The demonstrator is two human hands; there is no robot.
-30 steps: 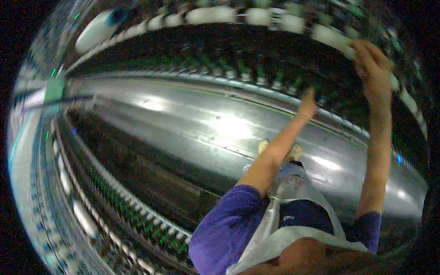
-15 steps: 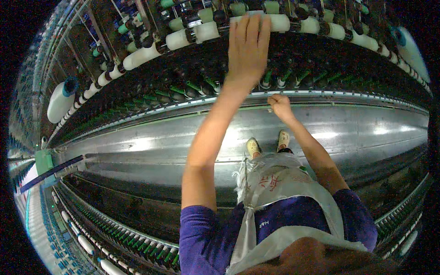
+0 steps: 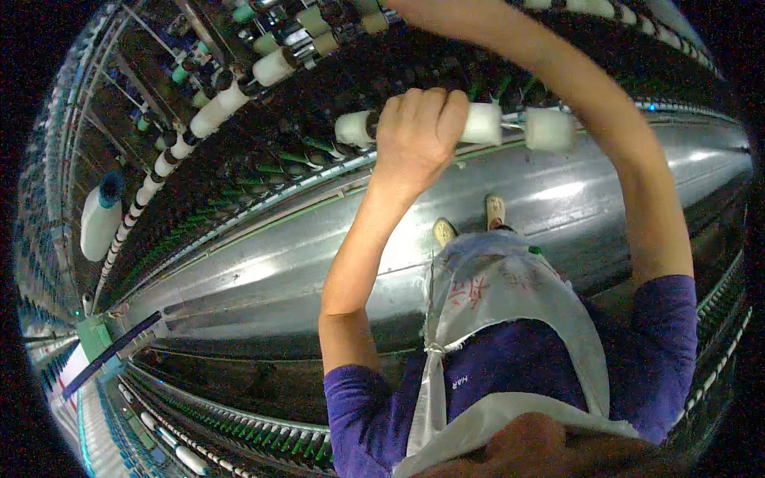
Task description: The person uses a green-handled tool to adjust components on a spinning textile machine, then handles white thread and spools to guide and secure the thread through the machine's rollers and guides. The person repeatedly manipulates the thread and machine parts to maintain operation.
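My left hand (image 3: 421, 131) is closed, knuckles up, around a bar of rollers, in front of the machine. White cylindrical rollers (image 3: 482, 123) stick out on both sides of my fist, with bare metal shaft showing between the two right-hand ones. My right arm crosses above it, reaching up and to the left; my right hand (image 3: 434, 12) is cut by the upper edge, its fingers out of sight. Nearest to it are machine parts with greenish cylinders (image 3: 324, 44). To the left, more white rollers (image 3: 219, 110) sit in the machine's row.
A row of green spindles (image 3: 299, 155) runs below the rollers, behind a pale rail (image 3: 335, 182). A large white bobbin (image 3: 101, 219) hangs at the left. Shiny metal floor (image 3: 263, 255) lies under my feet. Another spindle row (image 3: 263, 426) stands behind me, at the lower left.
My left hand has come down from the roller row and now grips a roller bar away from it. The right hand, previously low and closed by the rail, has swung up to the upper edge.
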